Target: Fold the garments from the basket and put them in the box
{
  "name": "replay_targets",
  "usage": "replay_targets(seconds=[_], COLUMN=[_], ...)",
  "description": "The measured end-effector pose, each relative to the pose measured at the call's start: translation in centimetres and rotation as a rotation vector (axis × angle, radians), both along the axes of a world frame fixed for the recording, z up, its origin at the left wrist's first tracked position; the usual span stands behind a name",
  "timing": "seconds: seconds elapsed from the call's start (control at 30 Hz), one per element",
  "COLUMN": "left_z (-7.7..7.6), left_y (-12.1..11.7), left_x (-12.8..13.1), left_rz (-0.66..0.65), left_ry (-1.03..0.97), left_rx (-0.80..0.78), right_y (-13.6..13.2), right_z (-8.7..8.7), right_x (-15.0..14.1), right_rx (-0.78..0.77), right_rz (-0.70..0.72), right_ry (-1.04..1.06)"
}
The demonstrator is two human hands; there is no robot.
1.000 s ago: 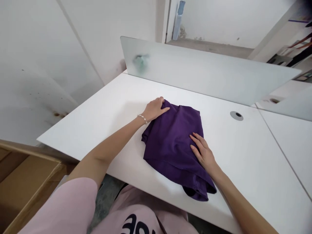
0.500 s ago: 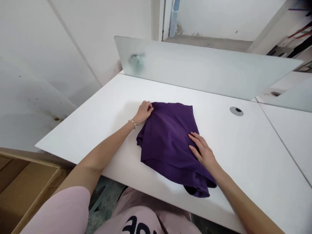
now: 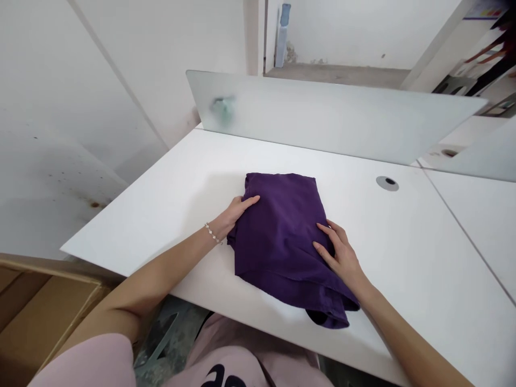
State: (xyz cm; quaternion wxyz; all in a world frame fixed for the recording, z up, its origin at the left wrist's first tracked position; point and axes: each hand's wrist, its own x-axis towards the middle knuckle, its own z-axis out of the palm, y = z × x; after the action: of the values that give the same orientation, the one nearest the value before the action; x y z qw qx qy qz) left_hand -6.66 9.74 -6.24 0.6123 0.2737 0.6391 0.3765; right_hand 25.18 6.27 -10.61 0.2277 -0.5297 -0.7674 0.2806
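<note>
Left fingers (image 3: 247,202) have slid down from the upper corner of the folded purple garment (image 3: 278,242) and now lie along its left side, and the bundle sits squarer and narrower than a moment earlier. Those fingers are together and nearly straight, pressed against the fold with no visible pinch. Right fingers (image 3: 328,231) lie slightly spread on top of the cloth near its right edge, pointing toward ten o'clock, open and flat, gripping nothing. A beaded bracelet (image 3: 212,233) circles the left wrist.

The garment lies on the white counter (image 3: 407,274), between the hands and roughly mid-counter. Its doubled hem sits at five o'clock, with a dark gap showing in the layers there. It looks like soft, light, limp cotton that will slump unless pressed flat. The firmest hold would likely be a pinch along the folded edges, since the loose hem could slip apart.

At one o'clock from the garment, a round cable grommet (image 3: 387,183) is set into the counter. A frosted glass divider (image 3: 322,115) stands along the counter's far edge at twelve o'clock. A cardboard box (image 3: 42,317) sits below the counter at seven o'clock, near the pink sleeve (image 3: 84,363). The box is the only container in view, and its contents cannot be seen from this angle.
</note>
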Motion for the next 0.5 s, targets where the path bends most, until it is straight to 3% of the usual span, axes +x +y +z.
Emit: replay_targets(seconds=[0.13,0.3,0.5], left_z=[1.1,2.9,5.4], left_y=[-2.0,-3.6,-4.8], left_x=[0.0,0.7,1.1], left_rz=[-0.06,-0.105,0.066], left_ry=[-0.224,-0.221,-0.157], left_rx=[-0.095,-0.009,0.052], right_y=[0.1,0.1,-0.1], right_z=[-0.3,-0.3,0.1], right_x=[0.1,-0.1,0.1], right_rx=[0.035,0.038,-0.06], right_rz=[0.044,0.058,0.064], right_ry=[0.024,0.045,0.117])
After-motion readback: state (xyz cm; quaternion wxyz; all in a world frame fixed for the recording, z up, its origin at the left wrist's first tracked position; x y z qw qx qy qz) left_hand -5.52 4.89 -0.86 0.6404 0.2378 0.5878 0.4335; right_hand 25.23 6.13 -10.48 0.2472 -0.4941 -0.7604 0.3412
